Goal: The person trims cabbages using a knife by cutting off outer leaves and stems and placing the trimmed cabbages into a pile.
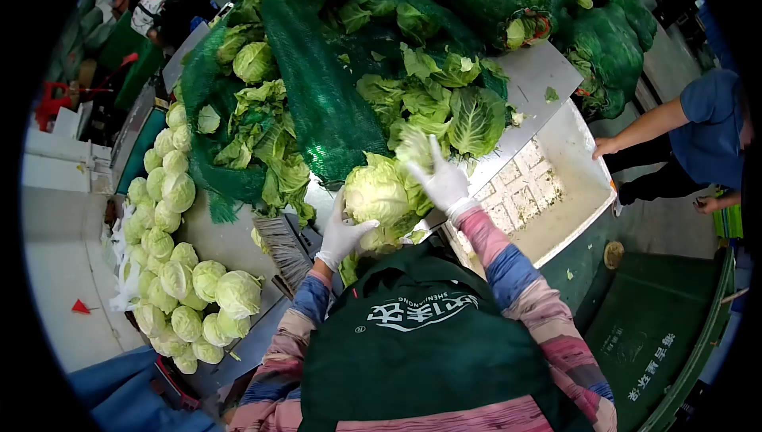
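Left hand (343,235), white-gloved, cups the lower left side of a cabbage (376,192); the grip is spread wide around the head and touching it, bearing it from below. Right hand (441,180), also gloved, is closed on an outer leaf (416,146) at the cabbage's upper right, the leaf blurred and lifted away from the head. The cabbage sits over the near edge of the steel surface (540,75).

Behind the cabbage, loose leaves (452,111) lie heaped on the surface against green mesh sacks (317,91) of untrimmed heads. Left of the cabbage, a brush (282,248) lies just beside the left wrist; further left, a pile of trimmed heads (186,273). Right of the cabbage, a white tiled trough (583,164), and beyond it another person's hand (605,147) rests on its rim.

Risk, as judged: the head rests on one hand only at the surface edge; a hard pull on the leaf could roll it off the palm. Leaf heaps behind it look loose and could slide onto the working spot.
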`<state>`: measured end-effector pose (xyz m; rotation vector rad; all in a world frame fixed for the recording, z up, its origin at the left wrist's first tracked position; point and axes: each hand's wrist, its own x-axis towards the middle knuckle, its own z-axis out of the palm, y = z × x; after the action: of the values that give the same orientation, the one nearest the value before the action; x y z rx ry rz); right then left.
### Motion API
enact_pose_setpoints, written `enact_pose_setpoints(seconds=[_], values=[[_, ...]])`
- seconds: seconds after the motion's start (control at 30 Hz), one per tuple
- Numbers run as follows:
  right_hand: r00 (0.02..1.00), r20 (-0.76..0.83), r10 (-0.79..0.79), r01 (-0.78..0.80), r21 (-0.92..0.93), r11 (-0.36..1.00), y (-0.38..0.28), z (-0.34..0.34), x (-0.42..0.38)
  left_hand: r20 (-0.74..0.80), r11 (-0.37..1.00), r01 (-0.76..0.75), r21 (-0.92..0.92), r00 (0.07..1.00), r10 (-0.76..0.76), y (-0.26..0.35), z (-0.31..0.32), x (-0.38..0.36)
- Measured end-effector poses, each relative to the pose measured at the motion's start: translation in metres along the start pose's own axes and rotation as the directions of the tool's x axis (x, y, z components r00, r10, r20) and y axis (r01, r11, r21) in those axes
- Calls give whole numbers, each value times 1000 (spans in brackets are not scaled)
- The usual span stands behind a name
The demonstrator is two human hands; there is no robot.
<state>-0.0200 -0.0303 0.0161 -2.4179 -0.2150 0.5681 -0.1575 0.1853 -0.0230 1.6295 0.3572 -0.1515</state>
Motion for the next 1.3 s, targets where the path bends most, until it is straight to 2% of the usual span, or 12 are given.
enact_pose_setpoints(seconds=[0.43,0.53,0.57,0.6,0.63,0.67,0.7,0.77,0.93,0.97,1.13,1.3], values=[[995,45,-89,58,469,881,23,65,23,8,992,-127,8,992,127,-13,7,-5],[994,-78,-72,90,267,959,19,85,22,93,843,430,-324,901,-424,-9,-1,-15],[990,-65,-122,132,189,973,10,79,15,287,501,538,-678,821,-493,-28,-16,-11],[969,-146,-198,222,167,961,7,91,13,151,957,278,-77,952,-265,-11,-8,-18],[971,-36,-238,240,87,967,-4,81,2,202,807,-149,572,979,38,3,-1,-29],[965,-17,-260,261,43,964,-5,84,0,206,804,-154,574,978,40,5,3,-19],[958,17,-287,287,8,958,-17,80,-11,187,984,95,148,975,-122,4,9,-5],[959,89,-271,259,124,958,-30,53,-33,291,532,471,-704,874,-389,-1,14,8],[894,-263,-362,341,-124,932,52,132,12,86,655,352,-669,912,-402,-13,21,-1],[991,-131,-11,36,186,982,49,98,2,47,615,381,-690,872,-487,7,25,-6],[922,-350,166,-37,345,938,104,41,-23,124,589,347,-730,914,-386,23,17,-29],[654,-735,178,-360,-96,928,165,-47,-35,62,937,13,-350,998,9,61,49,-2]])
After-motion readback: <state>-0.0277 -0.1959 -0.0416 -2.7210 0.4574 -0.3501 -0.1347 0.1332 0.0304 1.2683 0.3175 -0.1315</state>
